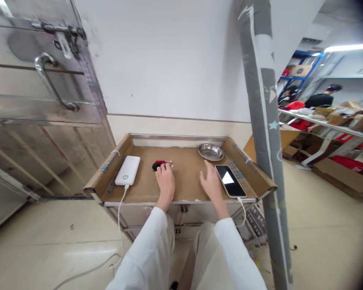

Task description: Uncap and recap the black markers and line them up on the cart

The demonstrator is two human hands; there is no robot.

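Note:
My left hand lies on the cardboard-lined tray table, its fingertips touching a small red and black object; whether the fingers grip it I cannot tell. My right hand rests flat and open on the cardboard. It lies just left of a black smartphone with a lit screen and near a round steel bowl at the back right. Both arms wear white sleeves.
A white power bank with a cable lies at the tray's left. A steel door stands at left. A grey wrapped pole rises at right. A person sits far right behind shelves with boxes.

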